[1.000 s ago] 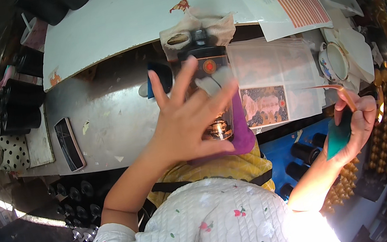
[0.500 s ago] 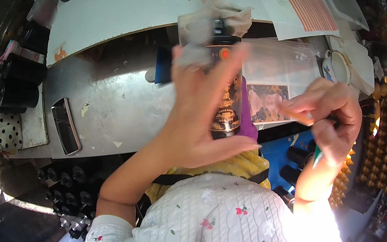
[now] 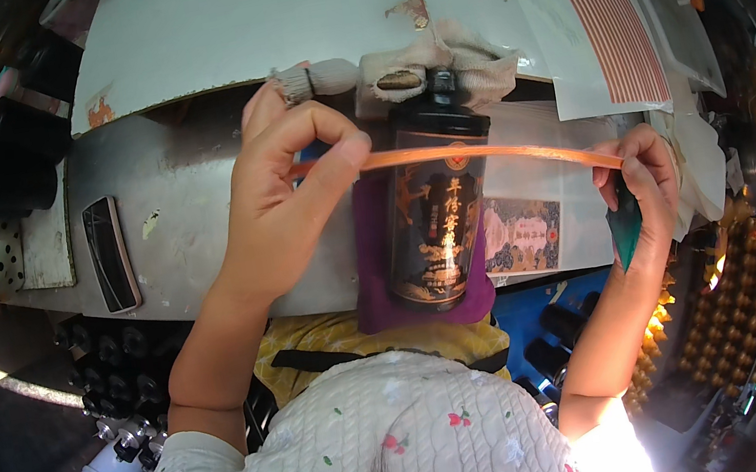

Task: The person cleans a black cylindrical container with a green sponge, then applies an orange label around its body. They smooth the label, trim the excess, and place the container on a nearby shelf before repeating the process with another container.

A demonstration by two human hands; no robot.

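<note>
A thin, shiny orange strip (image 3: 523,150) stretches across above the black bottle (image 3: 436,227). My left hand (image 3: 277,193) pinches its left end between thumb and finger; one finger of that hand wears a greyish cloth cover tied with a dark band. At the strip's right end, my right hand (image 3: 641,179) grips it with the fingertips. A green, pointed flat piece (image 3: 627,231) is tucked in the same hand. Gold and red decoration covers the bottle, which lies on a purple cloth (image 3: 374,286) with its neck pointing away, against a crumpled whitish cloth (image 3: 479,60).
A phone (image 3: 110,254) lies on the metal table at left. Right of the bottle are a patterned label sheet (image 3: 524,233) and clear plastic. Farther right lies a sheet with orange-red stripes (image 3: 595,14). Black containers (image 3: 14,155) stand at far left; gold pieces (image 3: 733,289) fill the right side.
My left hand has moved left and away from the bottle, and now holds one end of the strip. My right hand has lifted slightly; the strip now spans both hands above the bottle.
</note>
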